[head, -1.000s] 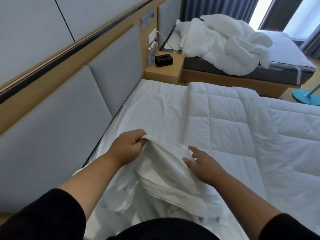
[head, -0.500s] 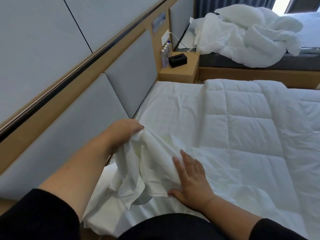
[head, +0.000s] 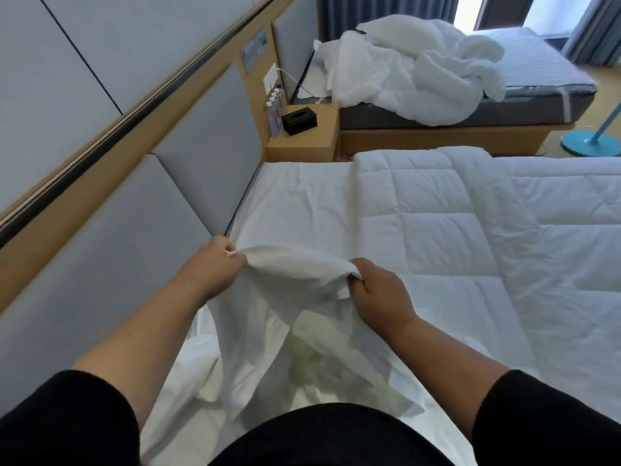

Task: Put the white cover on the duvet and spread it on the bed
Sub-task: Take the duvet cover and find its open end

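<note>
Here both hands' fingers, left hand (head: 216, 267) and right hand (head: 378, 290), clench the white cover (head: 289, 297) edge stretched crosswise.

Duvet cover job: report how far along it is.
Done: the quilted duvet lies flat on the bed, uncovered. In hand: left hand and right hand both grip an edge of the white cover, lifted and bunched. Left: getting the duvet inside, then spreading it.

Cover (head: 285, 297) held between left hand (head: 215, 267) and right hand (head: 379, 297), duvet (head: 470, 247) on the bed right of the right hand, headboard (head: 117, 247) left of the left hand, nightstand (head: 309, 142) beyond both hands
</note>
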The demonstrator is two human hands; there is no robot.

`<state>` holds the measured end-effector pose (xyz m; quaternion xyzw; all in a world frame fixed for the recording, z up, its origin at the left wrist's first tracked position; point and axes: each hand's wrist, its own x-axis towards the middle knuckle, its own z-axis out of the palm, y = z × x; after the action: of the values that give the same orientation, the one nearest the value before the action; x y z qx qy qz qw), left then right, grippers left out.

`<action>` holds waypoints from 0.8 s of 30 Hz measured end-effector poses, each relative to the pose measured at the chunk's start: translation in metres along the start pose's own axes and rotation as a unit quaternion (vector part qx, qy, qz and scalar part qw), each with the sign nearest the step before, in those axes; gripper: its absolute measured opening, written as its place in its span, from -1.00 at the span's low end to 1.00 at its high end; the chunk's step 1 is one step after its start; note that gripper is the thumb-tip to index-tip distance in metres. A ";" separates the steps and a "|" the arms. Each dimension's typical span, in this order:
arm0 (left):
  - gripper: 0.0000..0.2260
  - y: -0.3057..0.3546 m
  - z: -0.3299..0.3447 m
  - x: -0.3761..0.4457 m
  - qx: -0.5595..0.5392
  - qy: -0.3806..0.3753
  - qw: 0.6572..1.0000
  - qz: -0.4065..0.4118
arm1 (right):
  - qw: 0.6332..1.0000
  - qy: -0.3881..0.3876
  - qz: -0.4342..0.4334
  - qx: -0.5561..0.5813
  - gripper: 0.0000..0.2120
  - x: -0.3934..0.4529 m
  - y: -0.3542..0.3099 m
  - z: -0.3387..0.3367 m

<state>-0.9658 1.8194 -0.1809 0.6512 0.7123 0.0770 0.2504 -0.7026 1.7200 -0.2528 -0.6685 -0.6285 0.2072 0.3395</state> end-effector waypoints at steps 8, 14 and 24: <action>-0.53 0.035 0.070 -0.051 -0.083 -0.083 0.948 0.297 | 0.991 -0.105 0.064 0.052 -0.77 0.017 -0.092 -0.035; -0.89 0.014 0.017 -0.028 -0.242 -0.082 0.941 0.221 | 0.986 -0.123 0.040 -0.102 -0.15 -0.007 -0.084 -0.001; -0.83 -0.005 -0.090 -0.032 -0.241 -0.207 0.903 0.288 | 0.933 0.134 0.246 -0.227 -0.86 -0.059 0.027 0.064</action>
<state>-1.0106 1.8071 -0.0976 0.7492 0.3855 0.1783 0.5082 -0.7363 1.6752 -0.3243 -0.8828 -0.4235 0.0439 0.1984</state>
